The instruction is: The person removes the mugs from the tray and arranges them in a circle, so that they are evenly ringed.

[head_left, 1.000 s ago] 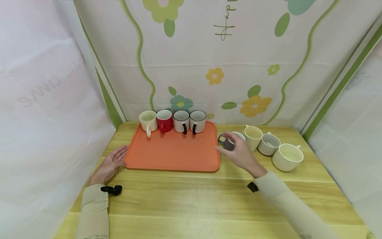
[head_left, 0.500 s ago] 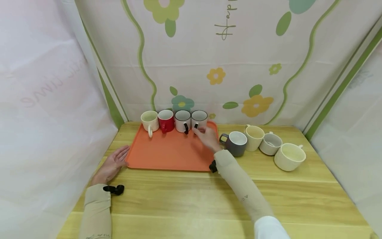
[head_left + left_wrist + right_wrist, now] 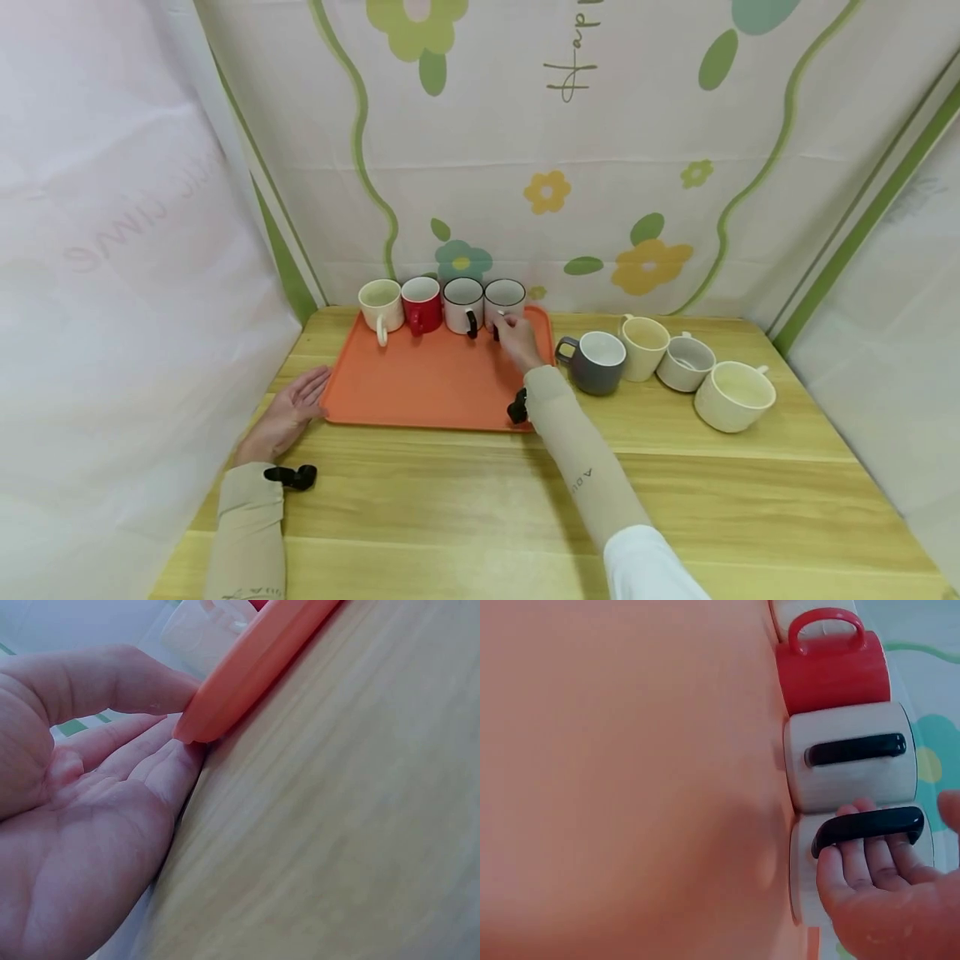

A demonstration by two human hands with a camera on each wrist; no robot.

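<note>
My right hand (image 3: 519,343) reaches over the tray to a white mug (image 3: 804,881) with a black rim, last on the right of the row. In the right wrist view its fingers hook through the black handle (image 3: 870,824), and the thumb stands apart. My left hand (image 3: 281,421) lies at the near left corner of the orange tray (image 3: 420,387). Its thumb touches the rim in the left wrist view, while the other fingers stretch along the tray's side.
Along the tray's back stand a cream mug (image 3: 381,308), a red mug (image 3: 422,310) and another black-handled white mug (image 3: 462,312). Right of the tray are a grey mug (image 3: 596,371), a yellowish mug (image 3: 642,354), a small whitish cup (image 3: 686,367) and a wide cream cup (image 3: 735,400).
My right hand has left the grey mug and moved left to the end mug's black handle, where its fingers now hook in. My left hand stays at the tray corner.
</note>
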